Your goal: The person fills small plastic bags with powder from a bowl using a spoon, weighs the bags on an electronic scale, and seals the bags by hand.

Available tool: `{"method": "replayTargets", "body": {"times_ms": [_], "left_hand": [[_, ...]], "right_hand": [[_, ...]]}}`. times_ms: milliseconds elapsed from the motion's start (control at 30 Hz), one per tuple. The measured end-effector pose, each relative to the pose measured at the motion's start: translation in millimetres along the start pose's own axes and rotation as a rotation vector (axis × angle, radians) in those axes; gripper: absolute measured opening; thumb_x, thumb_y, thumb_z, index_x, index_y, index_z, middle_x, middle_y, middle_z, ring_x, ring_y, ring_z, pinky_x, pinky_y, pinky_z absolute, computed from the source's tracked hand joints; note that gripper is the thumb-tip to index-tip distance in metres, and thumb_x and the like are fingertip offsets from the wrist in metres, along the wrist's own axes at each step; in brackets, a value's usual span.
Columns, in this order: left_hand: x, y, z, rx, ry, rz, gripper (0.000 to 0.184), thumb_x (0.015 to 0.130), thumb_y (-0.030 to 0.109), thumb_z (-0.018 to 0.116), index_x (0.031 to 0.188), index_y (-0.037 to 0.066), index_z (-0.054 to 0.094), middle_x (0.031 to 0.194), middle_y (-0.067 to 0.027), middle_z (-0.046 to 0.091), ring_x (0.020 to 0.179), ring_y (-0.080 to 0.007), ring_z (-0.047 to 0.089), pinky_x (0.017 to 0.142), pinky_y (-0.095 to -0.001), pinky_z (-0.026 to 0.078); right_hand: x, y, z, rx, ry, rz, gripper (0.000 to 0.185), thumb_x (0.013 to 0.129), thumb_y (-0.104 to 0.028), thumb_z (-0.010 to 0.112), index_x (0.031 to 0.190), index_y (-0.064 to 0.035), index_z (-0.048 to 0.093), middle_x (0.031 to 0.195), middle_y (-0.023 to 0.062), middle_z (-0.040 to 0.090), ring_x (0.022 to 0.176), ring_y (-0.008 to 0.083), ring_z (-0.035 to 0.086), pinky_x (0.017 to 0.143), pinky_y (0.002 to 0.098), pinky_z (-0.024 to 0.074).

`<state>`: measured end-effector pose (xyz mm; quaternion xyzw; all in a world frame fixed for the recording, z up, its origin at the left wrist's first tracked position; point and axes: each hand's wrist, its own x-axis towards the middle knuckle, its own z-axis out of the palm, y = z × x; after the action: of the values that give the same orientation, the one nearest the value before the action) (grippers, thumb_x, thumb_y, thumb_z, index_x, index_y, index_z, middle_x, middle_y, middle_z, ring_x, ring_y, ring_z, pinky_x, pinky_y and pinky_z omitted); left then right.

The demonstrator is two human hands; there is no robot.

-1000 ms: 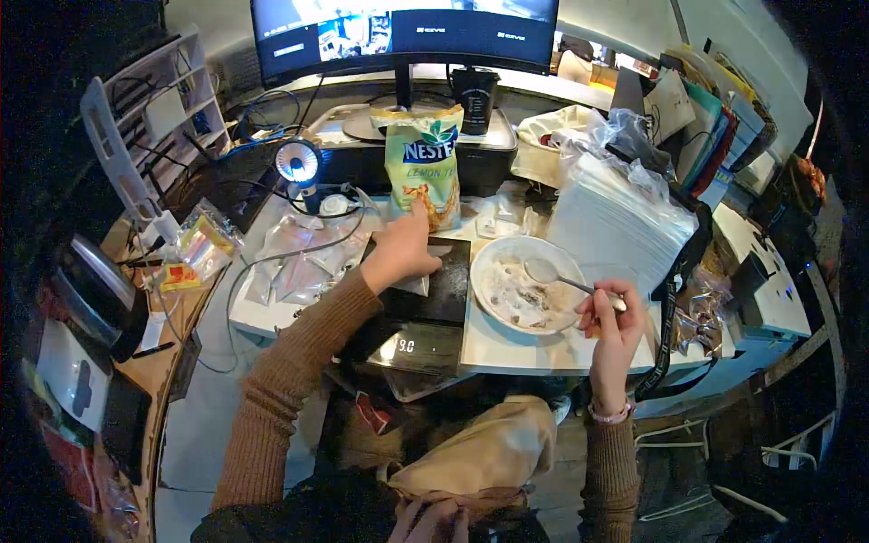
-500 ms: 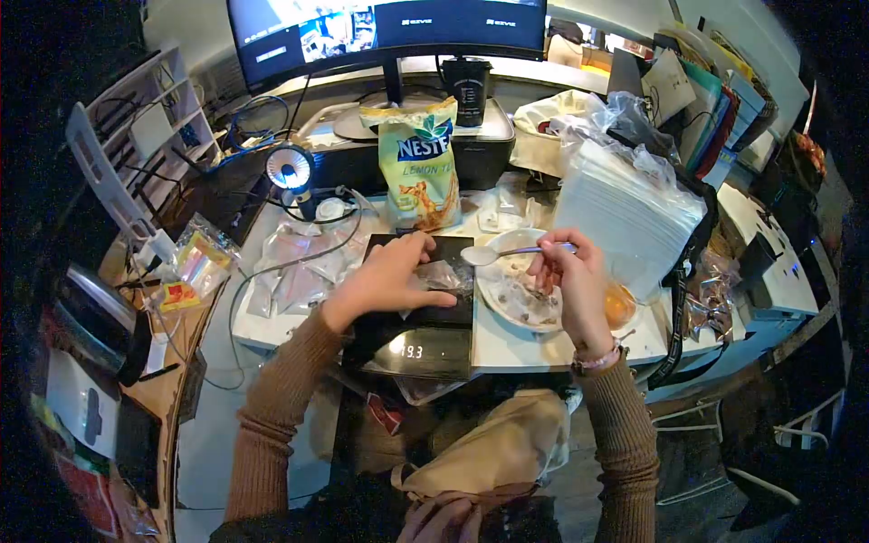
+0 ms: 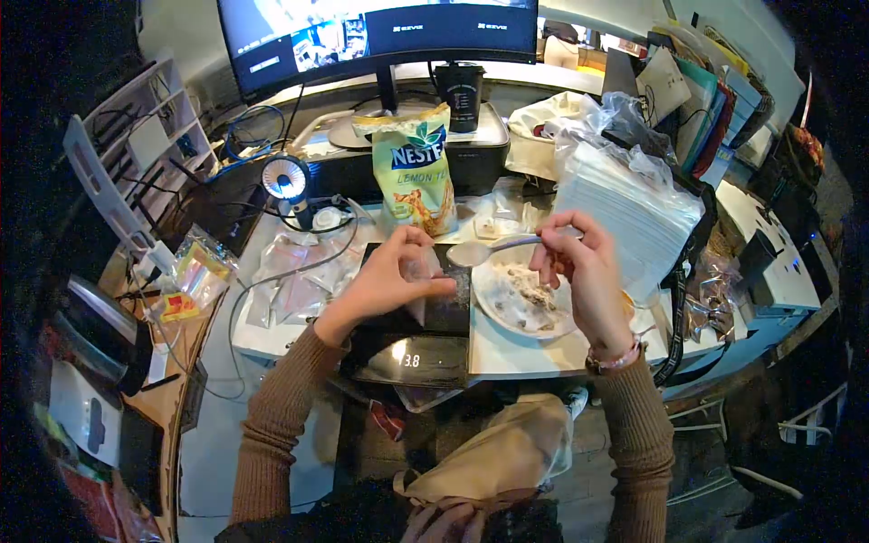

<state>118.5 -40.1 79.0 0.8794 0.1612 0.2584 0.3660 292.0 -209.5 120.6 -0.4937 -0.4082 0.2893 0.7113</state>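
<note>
My right hand (image 3: 581,267) pinches the handle of a metal spoon (image 3: 511,242), whose bowl carries pale powder. Below it sits a white bowl (image 3: 480,312) with clumpy light-brown powder (image 3: 529,288) inside. Over the black digital scale (image 3: 448,317), my left hand (image 3: 389,282) curls its thumb and fingers around a small clear plastic bag (image 3: 419,269). The spoon's tip is just right of that bag. The scale's lit display (image 3: 412,360) reads about 3.8; a digit in front may be hidden.
A Nestea lemon tea pouch (image 3: 415,181) stands behind the scale. Clear plastic bags (image 3: 303,276) lie left, near a lit lamp (image 3: 285,179). A stack of clear plastic sleeves (image 3: 625,213) is at right. A lidded black cup (image 3: 460,95) stands by the monitor (image 3: 380,41).
My left hand has lifted the small bag and rounded its fingers about it. The spoon has shifted slightly left, toward the bag. The display has dropped from about 19.3 to 3.8.
</note>
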Motion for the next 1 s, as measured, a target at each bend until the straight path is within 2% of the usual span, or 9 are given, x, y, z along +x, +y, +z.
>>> {"method": "replayTargets", "body": {"times_ms": [100, 233, 433, 533, 567, 667, 800, 900, 1000], "left_hand": [[0.3, 11.0, 2.1, -0.333, -0.04, -0.057, 0.044, 0.065, 0.012, 0.076, 0.096, 0.006, 0.045, 0.088, -0.0013, 0.058, 0.083, -0.0106, 0.054, 0.074, -0.0239, 0.044], [2.0, 3.8, 11.2, -0.246, 0.071, 0.025, 0.043, 0.065, 0.011, 0.076, 0.094, 0.005, 0.045, 0.08, -0.003, 0.059, 0.075, -0.0091, 0.056, 0.07, -0.0228, 0.044], [5.4, 7.4, 15.1, -0.147, 0.106, 0.072, 0.044, 0.063, 0.01, 0.076, 0.094, 0.004, 0.046, 0.082, -0.0053, 0.06, 0.081, -0.011, 0.059, 0.074, -0.0251, 0.046], [6.9, 11.5, 21.9, -0.252, 0.09, 0.115, 0.045, 0.063, 0.013, 0.076, 0.095, 0.004, 0.046, 0.081, -0.0058, 0.061, 0.083, -0.013, 0.06, 0.076, -0.0273, 0.046], [6.7, 9.9, 25.2, -0.183, 0.133, 0.168, 0.046, 0.063, 0.015, 0.075, 0.096, 0.004, 0.045, 0.081, -0.007, 0.061, 0.083, -0.0156, 0.06, 0.076, -0.0286, 0.046], [-0.3, -1.9, 27.0, -0.045, 0.26, 0.24, 0.048, 0.063, 0.017, 0.075, 0.098, 0.003, 0.044, 0.082, -0.0092, 0.061, 0.084, -0.0207, 0.061, 0.075, -0.0311, 0.046], [-3.1, -14.8, 20.4, -0.064, 0.007, 0.073, 0.054, 0.064, 0.018, 0.075, 0.103, 0.002, 0.041, 0.085, -0.0146, 0.06, 0.085, -0.0288, 0.061, 0.075, -0.0341, 0.047], [5.4, -7.8, 11.5, -0.047, -0.227, 0.08, 0.059, 0.063, 0.018, 0.075, 0.107, 0.002, 0.038, 0.087, -0.019, 0.059, 0.084, -0.0336, 0.06, 0.073, -0.0357, 0.047], [8.6, -9.6, 14.2, -0.052, -0.236, 0.165, 0.064, 0.062, 0.019, 0.076, 0.11, 0.003, 0.037, 0.09, -0.0188, 0.058, 0.086, -0.0332, 0.058, 0.075, -0.0366, 0.046]], "right_hand": [[10.8, -12.9, 4.0, -0.055, -0.096, -0.06, 0.006, 0.082, -0.008, 0.049, 0.082, -0.0034, 0.053, 0.059, 0.005, 0.055, 0.046, 0.0079, 0.048, 0.041, 0.0174, 0.0346], [20.8, -34.2, 15.8, -0.198, -0.201, -0.08, 0.006, 0.081, -0.007, 0.049, 0.081, -0.0034, 0.053, 0.058, 0.0044, 0.054, 0.046, 0.0076, 0.048, 0.041, 0.0178, 0.035], [31.4, -22.7, 33.6, -0.442, -0.313, -0.183, 0.005, 0.081, -0.007, 0.049, 0.08, -0.004, 0.052, 0.057, 0.0033, 0.053, 0.047, 0.0067, 0.048, 0.041, 0.018, 0.0342], [29.3, -4.5, 40.2, -0.566, -0.308, -0.426, 0.005, 0.082, -0.007, 0.049, 0.079, -0.0044, 0.052, 0.057, 0.0021, 0.052, 0.048, 0.0062, 0.047, 0.041, 0.018, 0.0324], [26.9, -1.0, 39.3, -0.56, -0.319, -0.416, 0.005, 0.082, -0.007, 0.049, 0.079, -0.0044, 0.052, 0.057, 0.0021, 0.052, 0.048, 0.0062, 0.047, 0.041, 0.018, 0.0324], [21.6, 5.8, 24.0, -0.159, -0.143, -0.076, 0.005, 0.082, -0.008, 0.05, 0.079, -0.0044, 0.051, 0.057, 0.0016, 0.051, 0.048, 0.0062, 0.045, 0.042, 0.0182, 0.0316], [22.3, 7.6, 6.7, -0.28, -0.222, 0.113, 0.006, 0.083, -0.009, 0.05, 0.08, -0.0044, 0.052, 0.057, 0.001, 0.05, 0.047, 0.0063, 0.044, 0.042, 0.0183, 0.0312], [21.2, 2.5, 14.2, -0.287, -0.291, 0.063, 0.006, 0.083, -0.009, 0.049, 0.081, -0.0042, 0.052, 0.056, 0.0008, 0.05, 0.047, 0.0062, 0.044, 0.042, 0.0183, 0.0316], [20.6, 5.9, 19.8, -0.286, -0.313, 0.03, 0.006, 0.084, -0.008, 0.049, 0.081, -0.0041, 0.052, 0.056, 0.0006, 0.05, 0.048, 0.0059, 0.044, 0.043, 0.0182, 0.032]]}}
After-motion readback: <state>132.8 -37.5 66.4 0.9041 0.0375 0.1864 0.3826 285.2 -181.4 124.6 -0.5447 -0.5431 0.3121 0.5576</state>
